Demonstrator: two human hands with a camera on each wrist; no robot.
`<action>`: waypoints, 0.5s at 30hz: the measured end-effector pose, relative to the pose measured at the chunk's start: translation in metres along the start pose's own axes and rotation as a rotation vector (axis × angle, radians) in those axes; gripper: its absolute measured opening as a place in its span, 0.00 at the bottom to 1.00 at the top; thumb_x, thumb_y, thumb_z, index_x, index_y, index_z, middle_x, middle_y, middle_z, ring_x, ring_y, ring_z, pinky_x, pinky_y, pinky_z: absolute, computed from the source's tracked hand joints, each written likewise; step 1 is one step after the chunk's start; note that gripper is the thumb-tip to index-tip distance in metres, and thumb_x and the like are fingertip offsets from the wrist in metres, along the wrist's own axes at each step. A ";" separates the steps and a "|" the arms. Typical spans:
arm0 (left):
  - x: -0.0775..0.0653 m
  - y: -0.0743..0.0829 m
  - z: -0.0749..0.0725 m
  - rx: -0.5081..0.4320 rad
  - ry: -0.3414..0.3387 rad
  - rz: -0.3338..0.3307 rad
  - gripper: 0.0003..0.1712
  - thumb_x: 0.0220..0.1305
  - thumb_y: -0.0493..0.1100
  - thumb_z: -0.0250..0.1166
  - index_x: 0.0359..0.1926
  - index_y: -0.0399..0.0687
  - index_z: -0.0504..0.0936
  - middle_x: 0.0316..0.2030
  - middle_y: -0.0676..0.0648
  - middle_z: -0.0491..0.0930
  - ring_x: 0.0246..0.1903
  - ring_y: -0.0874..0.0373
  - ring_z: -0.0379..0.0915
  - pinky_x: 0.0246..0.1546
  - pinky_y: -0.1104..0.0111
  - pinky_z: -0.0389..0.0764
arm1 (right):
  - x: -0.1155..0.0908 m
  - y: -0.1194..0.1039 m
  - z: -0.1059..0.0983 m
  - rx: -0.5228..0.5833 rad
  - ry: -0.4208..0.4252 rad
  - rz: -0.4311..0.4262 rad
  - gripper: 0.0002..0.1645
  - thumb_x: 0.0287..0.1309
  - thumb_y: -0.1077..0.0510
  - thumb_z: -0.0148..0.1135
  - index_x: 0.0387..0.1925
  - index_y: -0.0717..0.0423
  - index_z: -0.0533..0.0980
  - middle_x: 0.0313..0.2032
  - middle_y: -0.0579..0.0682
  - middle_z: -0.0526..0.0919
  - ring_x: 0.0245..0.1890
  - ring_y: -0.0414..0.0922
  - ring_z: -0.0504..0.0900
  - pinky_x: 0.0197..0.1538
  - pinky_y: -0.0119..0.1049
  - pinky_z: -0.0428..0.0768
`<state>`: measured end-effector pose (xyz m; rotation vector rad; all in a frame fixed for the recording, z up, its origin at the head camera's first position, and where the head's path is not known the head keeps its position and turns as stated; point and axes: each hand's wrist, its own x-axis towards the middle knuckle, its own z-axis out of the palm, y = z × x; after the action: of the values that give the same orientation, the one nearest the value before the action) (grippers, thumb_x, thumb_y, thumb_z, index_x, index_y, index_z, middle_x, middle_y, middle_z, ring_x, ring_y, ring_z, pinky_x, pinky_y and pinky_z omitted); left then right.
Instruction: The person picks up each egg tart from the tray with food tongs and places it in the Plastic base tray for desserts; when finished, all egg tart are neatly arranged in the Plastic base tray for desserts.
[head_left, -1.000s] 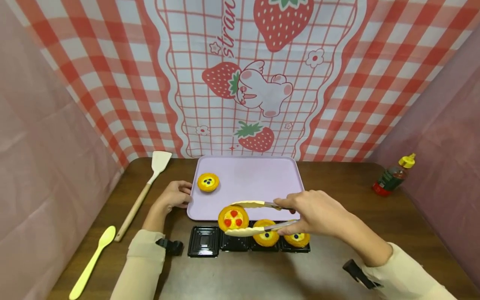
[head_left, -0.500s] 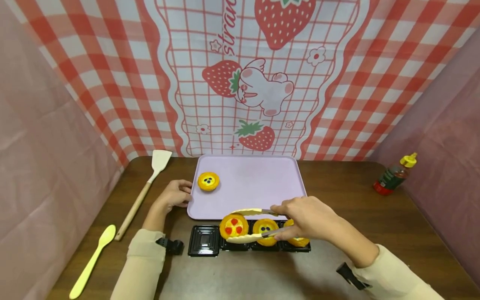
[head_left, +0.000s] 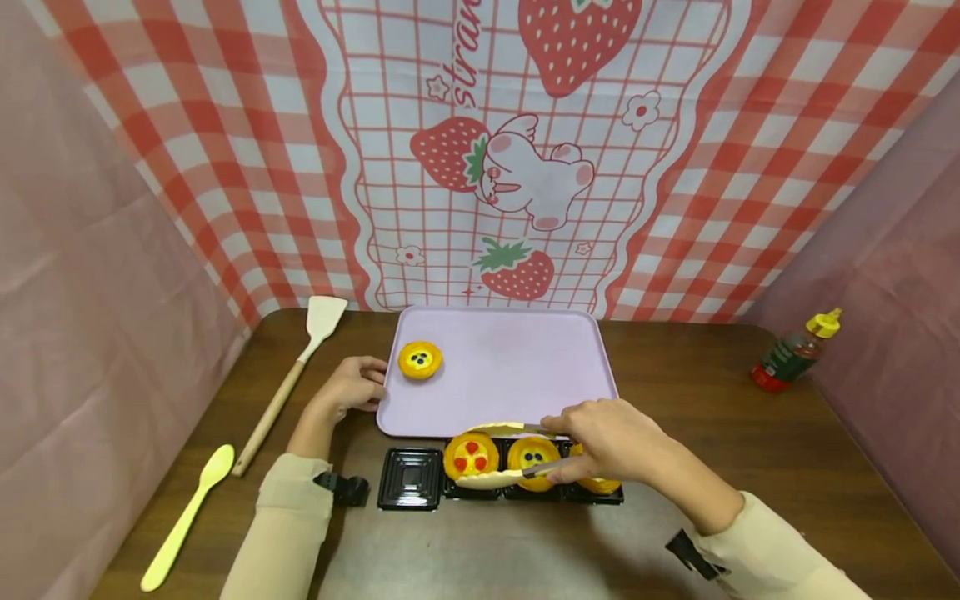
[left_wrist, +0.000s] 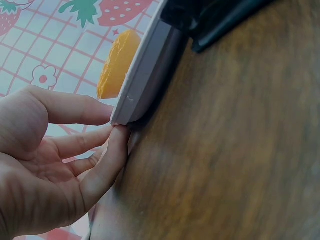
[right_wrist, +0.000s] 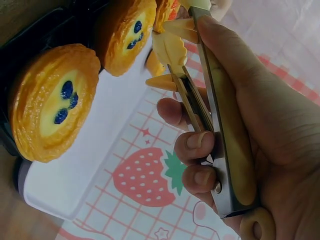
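Note:
My right hand (head_left: 618, 442) grips a pair of tongs (head_left: 489, 481) with cream scalloped tips, its fingers and thumb around the metal arms in the right wrist view. Between the tips sits an egg tart with red pieces (head_left: 471, 450), in the second black plastic box from the left. To its right, tarts with dark blue berries (head_left: 533, 452) sit in the other two boxes; the far right one (right_wrist: 55, 107) is partly behind my hand in the head view. My left hand (left_wrist: 75, 155) pinches the rim of the lilac tray (head_left: 517, 358), near a blueberry tart (head_left: 420, 360) lying on it.
The leftmost black box (head_left: 411, 479) shows its ridged bottom. A white spatula with a wooden handle (head_left: 277, 404) and a yellow spoon (head_left: 187, 517) lie at left. A sauce bottle (head_left: 787, 358) stands at far right. A checked strawberry cloth (head_left: 300, 167) hangs behind.
My right hand has lowered the tart with red pieces in the tongs down into the second black box. The left hand has stayed on the tray's edge.

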<state>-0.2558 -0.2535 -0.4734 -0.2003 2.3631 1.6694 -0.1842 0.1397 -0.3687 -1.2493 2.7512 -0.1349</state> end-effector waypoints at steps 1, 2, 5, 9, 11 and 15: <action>0.000 0.000 0.000 -0.001 -0.001 0.000 0.32 0.50 0.25 0.64 0.60 0.26 0.70 0.42 0.35 0.74 0.32 0.53 0.75 0.29 0.62 0.85 | 0.000 0.000 0.001 0.000 -0.003 0.002 0.37 0.49 0.30 0.70 0.53 0.49 0.83 0.30 0.40 0.83 0.25 0.35 0.72 0.25 0.35 0.74; 0.000 -0.001 0.000 -0.001 0.000 0.000 0.32 0.50 0.25 0.64 0.60 0.26 0.70 0.42 0.35 0.74 0.31 0.53 0.75 0.29 0.62 0.85 | 0.000 0.000 0.001 -0.001 -0.006 0.004 0.37 0.49 0.30 0.70 0.52 0.49 0.83 0.29 0.40 0.82 0.25 0.35 0.72 0.25 0.35 0.74; 0.001 -0.001 0.000 -0.003 0.002 0.001 0.32 0.50 0.25 0.64 0.59 0.26 0.70 0.42 0.35 0.74 0.31 0.53 0.75 0.29 0.62 0.85 | 0.001 0.001 0.003 0.000 -0.002 0.004 0.37 0.48 0.29 0.70 0.52 0.49 0.83 0.28 0.39 0.81 0.24 0.35 0.72 0.25 0.35 0.74; 0.000 0.000 -0.001 -0.007 0.004 0.004 0.32 0.50 0.25 0.64 0.59 0.26 0.70 0.42 0.35 0.74 0.32 0.53 0.75 0.29 0.62 0.85 | 0.002 0.001 0.005 0.008 0.000 0.006 0.38 0.48 0.30 0.70 0.53 0.49 0.83 0.28 0.39 0.81 0.24 0.35 0.71 0.25 0.35 0.74; 0.000 0.000 -0.001 -0.008 0.001 0.007 0.32 0.50 0.25 0.63 0.59 0.25 0.69 0.42 0.35 0.74 0.32 0.53 0.75 0.29 0.62 0.85 | 0.002 0.001 0.005 0.011 -0.004 0.011 0.38 0.48 0.30 0.70 0.53 0.50 0.83 0.29 0.39 0.81 0.24 0.35 0.71 0.25 0.34 0.74; 0.000 0.001 0.000 -0.006 0.001 0.006 0.32 0.50 0.25 0.63 0.60 0.26 0.70 0.42 0.35 0.74 0.32 0.53 0.75 0.29 0.62 0.85 | 0.002 0.003 0.007 0.016 -0.009 0.020 0.39 0.48 0.29 0.70 0.54 0.50 0.82 0.31 0.40 0.83 0.25 0.35 0.72 0.26 0.34 0.74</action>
<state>-0.2557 -0.2536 -0.4728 -0.1953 2.3617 1.6799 -0.1867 0.1397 -0.3757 -1.2153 2.7488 -0.1488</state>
